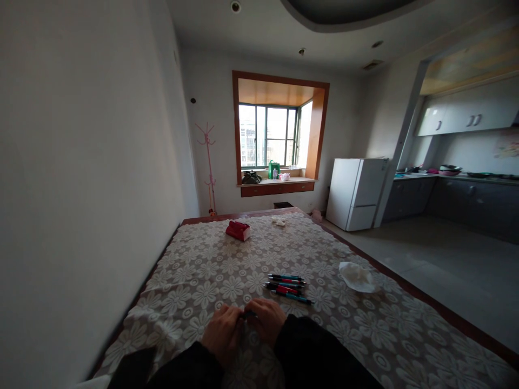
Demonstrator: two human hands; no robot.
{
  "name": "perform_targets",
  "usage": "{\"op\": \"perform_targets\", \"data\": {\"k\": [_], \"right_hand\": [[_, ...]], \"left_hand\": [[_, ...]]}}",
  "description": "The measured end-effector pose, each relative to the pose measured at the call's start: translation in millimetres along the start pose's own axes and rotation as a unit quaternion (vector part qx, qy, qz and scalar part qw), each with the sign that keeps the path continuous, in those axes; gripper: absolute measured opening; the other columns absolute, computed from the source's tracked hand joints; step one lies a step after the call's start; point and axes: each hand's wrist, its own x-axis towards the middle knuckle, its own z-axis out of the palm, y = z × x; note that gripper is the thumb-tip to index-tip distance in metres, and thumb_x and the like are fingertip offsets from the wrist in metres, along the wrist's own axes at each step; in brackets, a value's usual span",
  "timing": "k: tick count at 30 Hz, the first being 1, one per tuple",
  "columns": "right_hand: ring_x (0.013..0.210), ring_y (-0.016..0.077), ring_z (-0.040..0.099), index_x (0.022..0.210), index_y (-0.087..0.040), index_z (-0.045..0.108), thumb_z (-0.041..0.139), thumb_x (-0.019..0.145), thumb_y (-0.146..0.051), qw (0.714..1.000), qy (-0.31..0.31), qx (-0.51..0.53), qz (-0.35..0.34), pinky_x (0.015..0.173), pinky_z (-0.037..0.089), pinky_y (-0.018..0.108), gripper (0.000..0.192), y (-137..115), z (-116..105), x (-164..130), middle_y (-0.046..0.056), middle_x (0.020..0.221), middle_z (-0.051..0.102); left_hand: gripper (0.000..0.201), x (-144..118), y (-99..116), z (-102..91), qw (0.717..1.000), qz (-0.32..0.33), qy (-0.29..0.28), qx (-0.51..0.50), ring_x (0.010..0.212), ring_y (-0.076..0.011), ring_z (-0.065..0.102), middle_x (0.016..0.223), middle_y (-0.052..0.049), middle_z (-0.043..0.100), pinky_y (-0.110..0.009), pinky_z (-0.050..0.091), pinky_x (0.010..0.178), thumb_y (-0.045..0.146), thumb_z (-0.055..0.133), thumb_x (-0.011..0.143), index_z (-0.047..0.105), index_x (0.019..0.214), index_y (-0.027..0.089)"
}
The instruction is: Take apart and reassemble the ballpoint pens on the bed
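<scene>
My left hand (222, 330) and my right hand (265, 320) meet at the near edge of the table, fingers curled together around a small dark pen-like object (246, 314) held between them; most of it is hidden. Just beyond my right hand lie several pens (287, 286) with red, teal and black barrels, side by side on the flowered lace tablecloth (211, 270). Both arms wear dark sleeves.
A crumpled white tissue (357, 276) lies right of the pens. A red tissue pack (238, 230) and a small white scrap (279, 221) sit at the table's far end. A wall runs along the left. A white fridge (356, 192) and kitchen counter (454, 178) stand at right.
</scene>
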Motion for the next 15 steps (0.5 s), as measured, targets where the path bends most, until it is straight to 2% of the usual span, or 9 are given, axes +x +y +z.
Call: {"op": "perform_targets", "data": {"k": [3, 7, 11, 15], "right_hand": [[0.087, 0.0188, 0.061, 0.099, -0.023, 0.057, 0.057, 0.08, -0.018, 1.0, 0.009, -0.006, 0.01, 0.078, 0.042, 0.028, 0.02, 2.9, 3.0, 0.4, 0.003, 0.096, 0.066], [0.09, 0.0197, 0.059, 0.101, -0.022, 0.053, 0.06, 0.076, -0.014, 1.0, 0.004, -0.004, 0.008, 0.079, 0.041, 0.029, 0.027, 6.2, 5.7, 1.0, 0.003, 0.096, 0.065], [0.086, 0.0192, 0.059, 0.096, -0.022, 0.055, 0.059, 0.077, -0.013, 0.999, 0.001, -0.031, 0.013, 0.077, 0.038, 0.029, 0.021, 6.2, 3.3, 1.3, 0.002, 0.089, 0.066], [0.087, 0.0192, 0.059, 0.095, -0.023, 0.058, 0.057, 0.084, -0.02, 0.999, 0.011, -0.049, 0.006, 0.076, 0.036, 0.03, 0.011, 2.8, -1.9, 1.1, 0.003, 0.092, 0.066]], "left_hand": [[0.031, 0.2, -0.5, 0.6, 1.0, 0.003, 0.005, -0.019, 0.095, -0.0232, 0.058, 0.1, -0.007, 0.068, -0.035, 0.045, 0.083, 0.015, 0.04, 0.087, 0.062, 0.108, 0.022], [0.028, 1.1, -5.0, 3.0, 0.997, -0.031, 0.04, -0.063, 0.091, -0.0227, 0.062, 0.094, -0.008, 0.067, -0.035, 0.048, 0.082, 0.018, 0.045, 0.084, 0.061, 0.107, 0.021], [0.02, 0.7, -6.9, 4.8, 0.994, -0.04, 0.046, -0.086, 0.083, -0.0216, 0.063, 0.085, -0.007, 0.064, -0.034, 0.051, 0.079, 0.026, 0.049, 0.085, 0.064, 0.097, 0.023], [0.023, 0.1, -8.3, 6.7, 0.994, -0.039, 0.051, -0.094, 0.085, -0.0206, 0.064, 0.088, -0.006, 0.064, -0.033, 0.052, 0.081, 0.026, 0.052, 0.084, 0.065, 0.102, 0.025]]}}
